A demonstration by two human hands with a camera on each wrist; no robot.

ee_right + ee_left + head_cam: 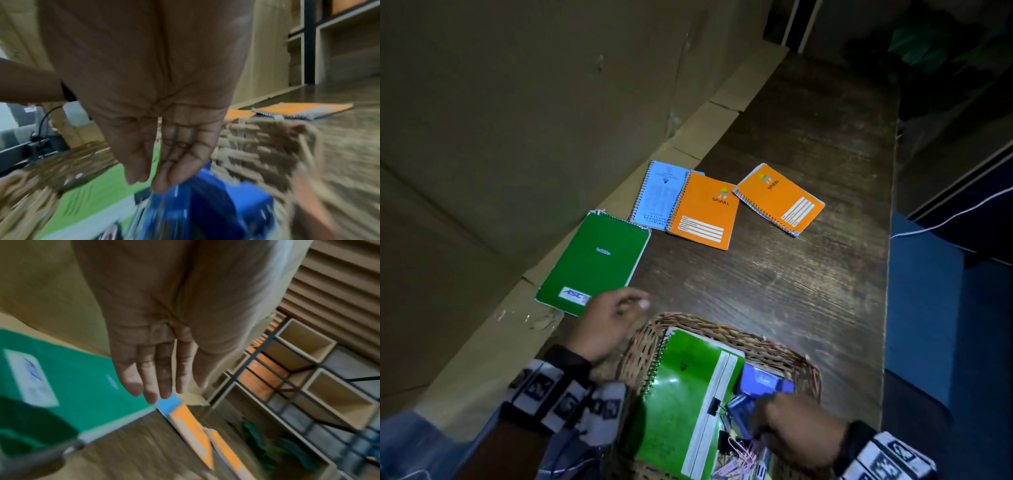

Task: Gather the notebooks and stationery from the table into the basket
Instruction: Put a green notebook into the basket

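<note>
Your right hand [796,428] is down in the basket [784,346], fingers loose over the blue box [228,199], gripping nothing. Left hand [606,322] hangs relaxed; green notebook [595,260] lies just beyond its fingertips, orange notebooks [703,210] further out.

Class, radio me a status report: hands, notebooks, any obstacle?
Left hand open, at green notebook. Right hand in basket, open. Four notebooks on table. No obstacle.
</note>
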